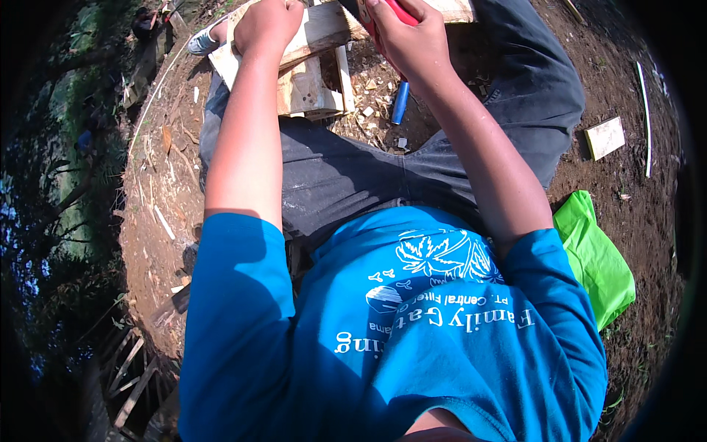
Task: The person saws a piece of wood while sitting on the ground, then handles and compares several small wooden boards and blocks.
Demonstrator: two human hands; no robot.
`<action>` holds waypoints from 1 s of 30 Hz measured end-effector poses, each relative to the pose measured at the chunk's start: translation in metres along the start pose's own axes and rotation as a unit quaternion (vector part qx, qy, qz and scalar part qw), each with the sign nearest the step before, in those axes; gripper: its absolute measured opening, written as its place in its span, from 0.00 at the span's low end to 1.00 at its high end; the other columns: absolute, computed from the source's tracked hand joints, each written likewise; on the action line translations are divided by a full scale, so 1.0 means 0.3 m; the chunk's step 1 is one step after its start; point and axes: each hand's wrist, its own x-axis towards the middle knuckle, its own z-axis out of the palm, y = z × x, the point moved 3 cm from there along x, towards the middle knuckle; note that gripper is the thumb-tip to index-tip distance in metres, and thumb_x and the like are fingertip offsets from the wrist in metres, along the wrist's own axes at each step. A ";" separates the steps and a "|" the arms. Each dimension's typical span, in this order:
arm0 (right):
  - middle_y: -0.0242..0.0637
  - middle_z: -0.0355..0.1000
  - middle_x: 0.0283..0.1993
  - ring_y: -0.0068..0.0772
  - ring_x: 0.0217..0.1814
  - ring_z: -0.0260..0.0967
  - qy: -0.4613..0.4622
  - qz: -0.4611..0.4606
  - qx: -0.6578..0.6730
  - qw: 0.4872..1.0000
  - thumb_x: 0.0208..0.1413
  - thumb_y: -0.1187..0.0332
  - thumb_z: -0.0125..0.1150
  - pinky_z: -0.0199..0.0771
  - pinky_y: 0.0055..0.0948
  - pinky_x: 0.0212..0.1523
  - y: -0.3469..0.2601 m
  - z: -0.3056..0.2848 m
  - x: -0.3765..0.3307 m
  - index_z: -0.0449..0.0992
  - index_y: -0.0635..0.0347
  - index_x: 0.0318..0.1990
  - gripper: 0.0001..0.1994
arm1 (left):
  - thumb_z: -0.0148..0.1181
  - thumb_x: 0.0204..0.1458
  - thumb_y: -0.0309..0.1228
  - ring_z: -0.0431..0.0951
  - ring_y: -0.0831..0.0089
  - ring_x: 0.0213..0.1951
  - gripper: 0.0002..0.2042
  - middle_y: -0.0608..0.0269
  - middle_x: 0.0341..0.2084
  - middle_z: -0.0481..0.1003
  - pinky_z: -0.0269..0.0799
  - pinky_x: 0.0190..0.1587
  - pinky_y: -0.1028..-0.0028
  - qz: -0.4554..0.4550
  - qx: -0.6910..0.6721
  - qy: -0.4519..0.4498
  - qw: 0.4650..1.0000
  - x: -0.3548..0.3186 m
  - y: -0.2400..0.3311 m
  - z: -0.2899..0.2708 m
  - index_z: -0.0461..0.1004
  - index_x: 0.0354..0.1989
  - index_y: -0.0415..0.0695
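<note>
At the top edge my left hand is closed on a piece of pale timber, its fingertips out of sight. Right of it my right hand grips a red-handled hand saw. Most of the saw is cut off by the frame or covered by the hand; a jagged edge shows beside the timber. Below that timber a wooden block rests between my legs, with a thin upright slat at its right side. A blue cylindrical handle lies on the ground below my right hand.
Wood chips litter the soil between my legs. To the right lie a square wood offcut, a long pale strip and a bright green bag. Sticks lean at the lower left. Another person's shoe shows at the upper left.
</note>
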 end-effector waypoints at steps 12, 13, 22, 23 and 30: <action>0.42 0.78 0.57 0.25 0.54 0.75 0.000 0.009 -0.226 0.974 0.67 0.66 0.59 0.73 0.25 0.55 -0.262 -0.196 -0.473 0.70 0.66 0.67 0.23 | 0.57 0.57 0.49 0.79 0.47 0.54 0.21 0.50 0.51 0.80 0.74 0.54 0.51 0.051 -0.075 0.025 0.996 -0.016 -0.046 0.008 0.78 0.57 0.57; 0.42 0.78 0.57 0.24 0.54 0.74 -0.005 -0.019 -0.231 0.973 0.67 0.66 0.59 0.72 0.25 0.56 -0.202 -0.167 -0.397 0.70 0.65 0.67 0.23 | 0.57 0.57 0.49 0.79 0.47 0.54 0.21 0.50 0.51 0.80 0.74 0.54 0.51 0.047 -0.073 0.027 0.996 -0.019 -0.035 0.002 0.78 0.57 0.57; 0.44 0.70 0.68 0.29 0.68 0.68 -0.031 -0.056 -0.014 0.998 0.69 0.72 0.55 0.69 0.25 0.64 0.095 0.003 0.038 0.66 0.72 0.67 0.22 | 0.50 0.60 0.50 0.81 0.48 0.49 0.20 0.50 0.45 0.81 0.67 0.58 0.47 0.093 0.046 -0.009 0.995 0.043 -0.078 0.039 0.80 0.45 0.48; 0.44 0.68 0.70 0.29 0.69 0.67 -0.037 -0.048 0.011 0.998 0.69 0.72 0.54 0.69 0.24 0.64 0.109 -0.014 0.038 0.65 0.71 0.68 0.22 | 0.47 0.60 0.52 0.81 0.49 0.49 0.22 0.51 0.43 0.82 0.63 0.61 0.45 0.125 0.061 0.001 0.990 0.075 -0.119 0.068 0.80 0.42 0.48; 0.43 0.61 0.75 0.30 0.76 0.59 -0.094 -0.027 0.063 0.993 0.68 0.76 0.53 0.62 0.25 0.70 0.127 -0.016 0.046 0.62 0.67 0.71 0.24 | 0.36 0.64 0.56 0.77 0.42 0.53 0.31 0.47 0.48 0.81 0.73 0.55 0.49 0.042 0.162 -0.008 0.986 0.088 -0.196 0.035 0.84 0.48 0.47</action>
